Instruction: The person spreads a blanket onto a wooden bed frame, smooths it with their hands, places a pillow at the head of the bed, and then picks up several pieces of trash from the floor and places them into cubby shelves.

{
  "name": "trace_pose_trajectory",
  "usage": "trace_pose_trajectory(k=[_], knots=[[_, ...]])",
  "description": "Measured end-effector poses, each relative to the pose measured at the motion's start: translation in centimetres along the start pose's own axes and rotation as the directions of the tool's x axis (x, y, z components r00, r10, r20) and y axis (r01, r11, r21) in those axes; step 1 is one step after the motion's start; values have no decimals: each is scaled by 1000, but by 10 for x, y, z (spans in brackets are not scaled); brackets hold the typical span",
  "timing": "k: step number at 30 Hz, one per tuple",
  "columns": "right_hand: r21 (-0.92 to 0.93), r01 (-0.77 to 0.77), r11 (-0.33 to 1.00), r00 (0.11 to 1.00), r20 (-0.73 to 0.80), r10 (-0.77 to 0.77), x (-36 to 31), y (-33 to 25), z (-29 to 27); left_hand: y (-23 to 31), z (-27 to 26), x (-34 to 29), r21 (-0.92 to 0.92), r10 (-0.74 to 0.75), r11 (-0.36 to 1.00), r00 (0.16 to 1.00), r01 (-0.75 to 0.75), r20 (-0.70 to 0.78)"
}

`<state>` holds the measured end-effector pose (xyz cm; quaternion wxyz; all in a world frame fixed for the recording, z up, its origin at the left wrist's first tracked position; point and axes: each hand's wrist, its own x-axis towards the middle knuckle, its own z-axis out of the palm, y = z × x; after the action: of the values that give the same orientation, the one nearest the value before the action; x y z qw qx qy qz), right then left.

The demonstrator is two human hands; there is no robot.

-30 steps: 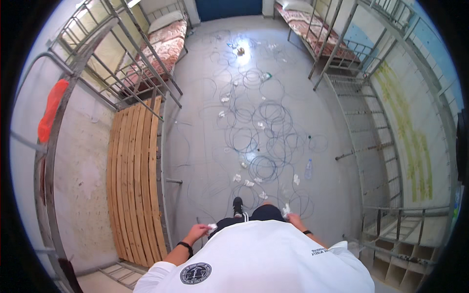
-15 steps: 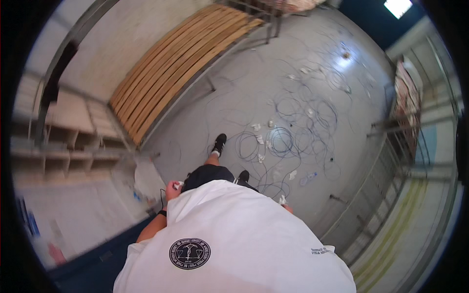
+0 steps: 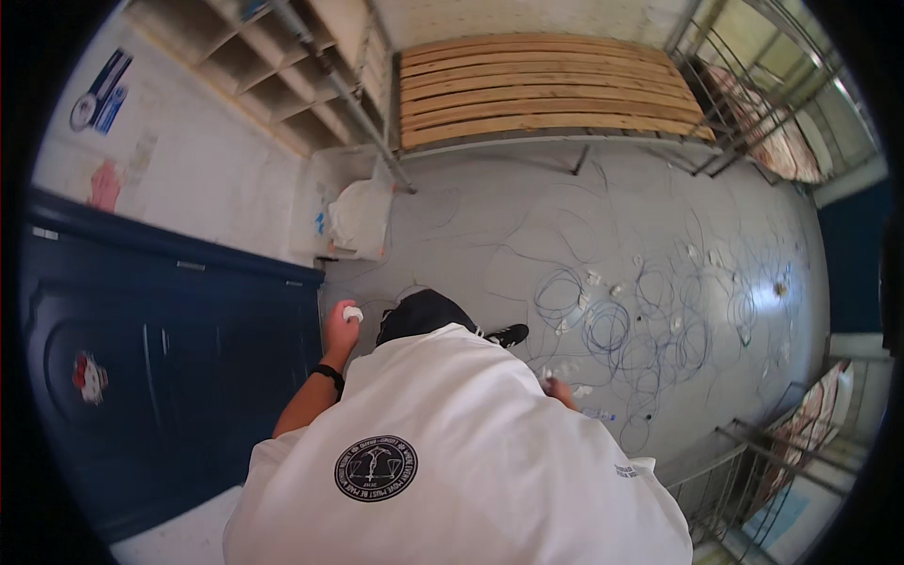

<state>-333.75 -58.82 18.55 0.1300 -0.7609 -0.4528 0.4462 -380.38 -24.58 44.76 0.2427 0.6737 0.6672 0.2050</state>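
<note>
My left hand (image 3: 339, 328), with a black band (image 3: 328, 377) on its wrist, is out to the left of my dark shorts (image 3: 428, 315). Its fingers are closed round a small white object (image 3: 352, 314) whose kind I cannot make out. Only part of my right hand (image 3: 561, 390) shows beyond the white shirt (image 3: 452, 443). A white bit (image 3: 546, 374) is by its fingers, which are mostly hidden. Thin dark cable (image 3: 605, 327) lies in loops over the grey floor, with white crumpled scraps (image 3: 593, 278) among them.
A dark blue door (image 3: 188, 377) stands close on my left. Beyond it are a white bin (image 3: 363, 212) and wooden shelves (image 3: 273, 75). A slatted wooden bed (image 3: 546, 89) is ahead. Metal bed frames (image 3: 753, 461) stand on the right. A clear bottle (image 3: 599, 414) lies on the floor.
My view has turned left: the slatted bed now lies straight ahead and the blue door fills the left side. My left hand has risen slightly, still holding the white object.
</note>
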Motion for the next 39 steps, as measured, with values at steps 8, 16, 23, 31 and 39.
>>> trace_pose_trajectory(k=[8, 16, 23, 31, 39], knots=[[889, -200, 411, 964, 105, 244, 69, -197, -39, -144, -26, -99, -129, -210, 962, 955, 239, 208], [923, -385, 12, 867, 357, 347, 44, -220, 8, -236, -70, -162, -151, -335, 910, 900, 386, 280], [883, -377, 280, 893, 266, 362, 72, -257, 15, -267, -41, -163, -190, -538, 802, 823, 566, 184], [817, -549, 178, 814, 474, 335, 179, -283, 2, -238, -29, -65, -173, -487, 820, 824, 546, 290], [529, -510, 678, 845, 454, 282, 333, -342, -52, -213, -30, 66, -286, -427, 872, 903, 399, -43]])
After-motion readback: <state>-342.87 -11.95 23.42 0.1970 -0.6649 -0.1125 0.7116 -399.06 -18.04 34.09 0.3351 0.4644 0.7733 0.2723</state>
